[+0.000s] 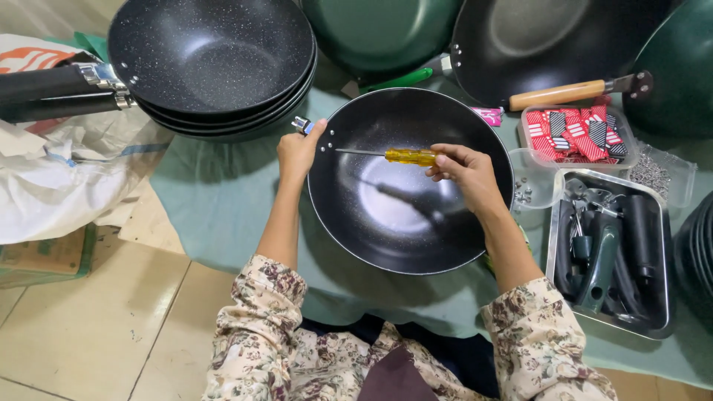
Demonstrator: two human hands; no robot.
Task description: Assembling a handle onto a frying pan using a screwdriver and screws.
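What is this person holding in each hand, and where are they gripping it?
The right hand holds a screwdriver by its yellow handle. The left hand grips the rim of the black wok at its left edge.

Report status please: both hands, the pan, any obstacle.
Left hand grips black wok rim. Right hand holds yellow-handled screwdriver, tip toward rivet holes. Nothing blocking.

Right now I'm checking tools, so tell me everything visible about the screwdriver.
The screwdriver has a clear yellow handle and a thin metal shaft. It lies almost level above the black wok, tip aimed at the holes near the wok's rim. The right hand grips its handle; the left hand holds the rim there.
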